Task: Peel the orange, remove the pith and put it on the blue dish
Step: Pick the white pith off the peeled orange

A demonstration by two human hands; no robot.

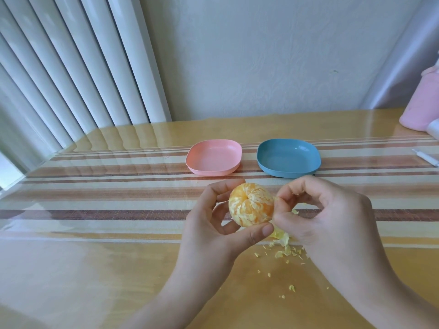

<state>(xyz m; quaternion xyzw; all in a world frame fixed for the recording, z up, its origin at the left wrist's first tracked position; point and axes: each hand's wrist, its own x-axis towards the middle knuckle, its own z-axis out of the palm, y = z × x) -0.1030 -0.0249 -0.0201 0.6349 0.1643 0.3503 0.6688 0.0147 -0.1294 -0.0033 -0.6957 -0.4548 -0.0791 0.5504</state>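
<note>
A peeled orange with white pith streaks on its segments is held above the table in my left hand, thumb under it and fingers behind. My right hand is at the orange's right side, with thumb and fingertips pinching a bit of pith there. Small pith scraps lie on the table under my hands. The blue dish stands empty just beyond my right hand.
A pink dish stands empty left of the blue one. A pink container sits at the far right edge, with a white pen-like object near it. White vertical blinds hang at the left and a wall runs behind the table.
</note>
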